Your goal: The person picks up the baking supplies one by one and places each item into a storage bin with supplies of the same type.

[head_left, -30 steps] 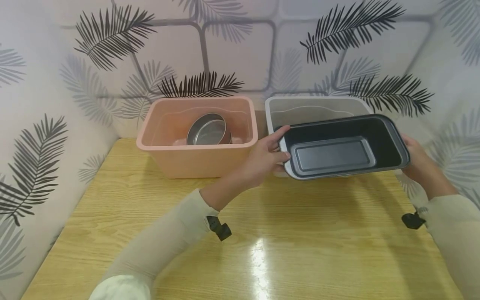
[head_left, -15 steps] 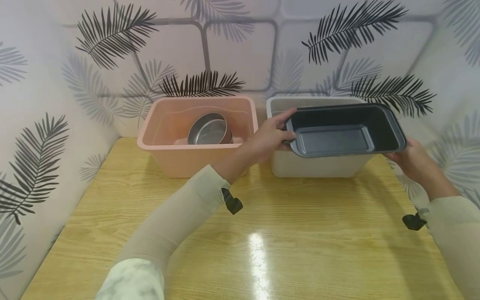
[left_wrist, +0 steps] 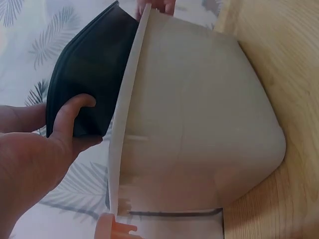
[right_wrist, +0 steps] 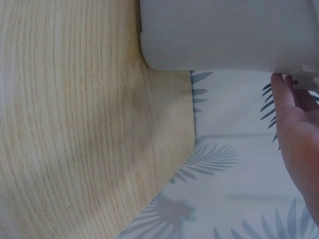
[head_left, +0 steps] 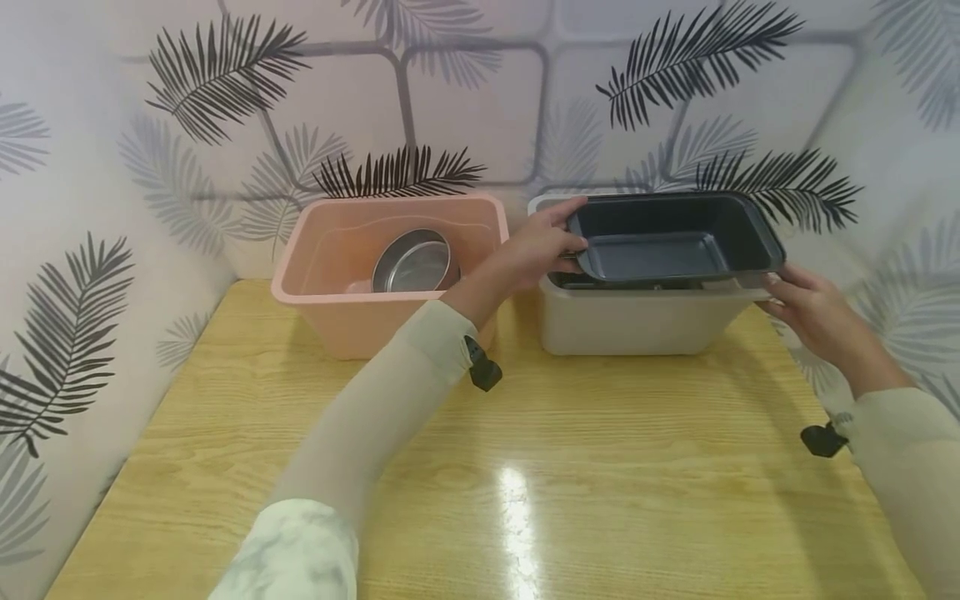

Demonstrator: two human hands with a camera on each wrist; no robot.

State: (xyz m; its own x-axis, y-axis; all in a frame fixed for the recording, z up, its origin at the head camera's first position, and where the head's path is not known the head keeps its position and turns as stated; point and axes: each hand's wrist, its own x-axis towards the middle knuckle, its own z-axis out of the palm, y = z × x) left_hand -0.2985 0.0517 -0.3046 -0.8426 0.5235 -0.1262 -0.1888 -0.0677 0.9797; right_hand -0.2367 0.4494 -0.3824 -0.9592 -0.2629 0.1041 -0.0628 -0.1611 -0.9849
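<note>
A dark grey loaf pan point(head_left: 660, 250) lies over the mouth of the white bin point(head_left: 630, 325), its base partly inside. My left hand point(head_left: 540, 246) pinches the pan's left end; in the left wrist view, the thumb point(left_wrist: 75, 112) lies against its outer wall. At the pan's right corner, my right hand point(head_left: 813, 317) holds on beside the bin's rim, its fingertips partly hidden. The right wrist view shows that hand's fingers point(right_wrist: 284, 94) close under the rim. Below the pan, a dark thing inside the bin is mostly covered.
Left of the white bin stands a pink bin point(head_left: 390, 329) with a round metal tin point(head_left: 416, 262) in it. Both bins are on a wooden table point(head_left: 600, 467), close to the patterned wall point(head_left: 480, 108). My left forearm crosses in front of the pink bin.
Both hands have brought the loaf pan back, down and slightly left, from in front of the white bin to over its opening. The pink bin and the tin stay put.
</note>
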